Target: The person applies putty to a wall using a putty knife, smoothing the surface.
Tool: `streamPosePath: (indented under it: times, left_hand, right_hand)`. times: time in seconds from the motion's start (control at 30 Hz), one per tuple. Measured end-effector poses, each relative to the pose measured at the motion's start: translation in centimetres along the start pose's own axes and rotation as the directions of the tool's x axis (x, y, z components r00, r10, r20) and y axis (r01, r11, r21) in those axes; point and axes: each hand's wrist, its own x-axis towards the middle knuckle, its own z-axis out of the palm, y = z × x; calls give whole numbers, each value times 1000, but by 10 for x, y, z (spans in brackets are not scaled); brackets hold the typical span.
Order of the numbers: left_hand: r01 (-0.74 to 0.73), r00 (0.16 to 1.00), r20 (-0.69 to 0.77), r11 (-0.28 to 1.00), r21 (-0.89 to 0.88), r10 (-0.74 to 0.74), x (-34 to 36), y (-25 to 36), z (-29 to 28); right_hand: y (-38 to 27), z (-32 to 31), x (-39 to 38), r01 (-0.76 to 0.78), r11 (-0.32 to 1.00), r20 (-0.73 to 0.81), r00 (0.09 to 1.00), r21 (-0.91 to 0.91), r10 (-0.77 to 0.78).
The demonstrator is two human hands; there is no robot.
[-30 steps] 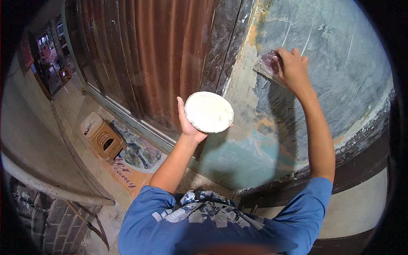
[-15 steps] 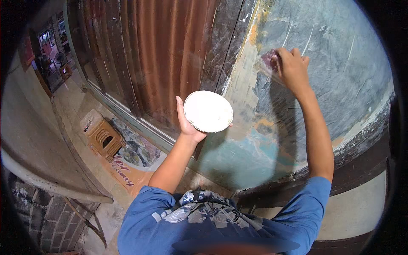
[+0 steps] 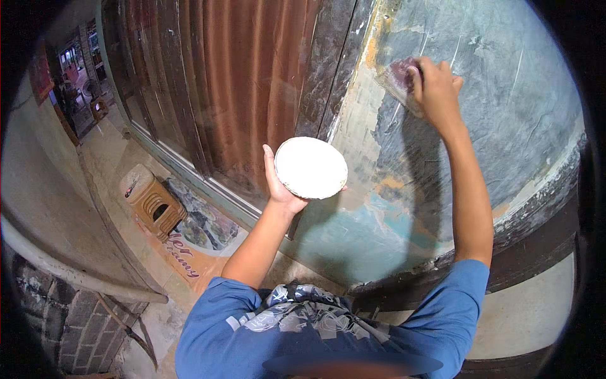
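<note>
My left hand (image 3: 281,189) is wrapped around a round dish (image 3: 312,168), thumb up along its left side and a fingertip showing at the right. The dish's top is bright white, and I cannot make out whether that is its surface or its contents. Up at the wall, my right hand (image 3: 438,91) is closed on a flat scraper (image 3: 400,83), purplish by the fingers and pale toward its edge. The scraper lies at or very near the patchy grey-blue wall (image 3: 486,114), beside a pale beige smeared strip (image 3: 360,136).
A dark wooden frame (image 3: 328,69) borders glass with a brown curtain (image 3: 252,76) behind it. Stacked brown plastic stools (image 3: 151,202) stand on a printed sheet (image 3: 183,265) at the left. A thin curved rod (image 3: 136,338) leans by grey blocks (image 3: 82,338).
My right hand has turned slightly and moved a little, and more of the scraper's pale edge shows. The left hand and dish have hardly moved.
</note>
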Motion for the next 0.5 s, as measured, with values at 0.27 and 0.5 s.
streamPosePath:
  times: [0.27, 0.5]
  left_hand:
    - [-35, 999, 22, 999, -5, 35, -2, 1, 1]
    - [1, 999, 50, 1000, 13, -2, 2, 1, 7]
  right_hand:
    - [-16, 1, -14, -1, 995, 143, 990, 100, -13]
    - [2, -7, 1, -199, 971, 20, 980, 135, 198]
